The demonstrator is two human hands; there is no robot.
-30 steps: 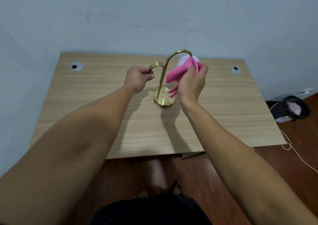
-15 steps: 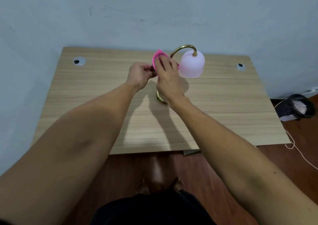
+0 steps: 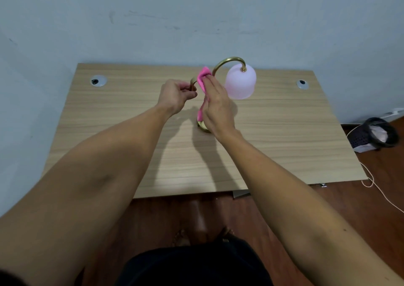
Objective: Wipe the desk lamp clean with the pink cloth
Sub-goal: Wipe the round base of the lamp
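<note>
A brass desk lamp (image 3: 227,61) with a curved neck and a pale pink bell shade (image 3: 241,82) stands on the wooden desk (image 3: 284,137). Its round brass base (image 3: 202,126) peeks out below my right wrist. My left hand (image 3: 176,95) pinches the small brass hook on the lamp's left side. My right hand (image 3: 216,106) presses the pink cloth (image 3: 203,80) against the upright stem, which the hand and cloth hide. A strip of cloth hangs down toward the base.
Two round cable grommets (image 3: 98,81) (image 3: 302,84) sit at the desk's back corners. The desk stands against a pale wall. On the wooden floor at the right lie a black bin (image 3: 378,134) and a thin cord (image 3: 371,183). My feet show below the desk's front edge.
My right hand has carried the cloth from the shade leftward to the stem, uncovering the shade. The left hand has kept its hold on the hook.
</note>
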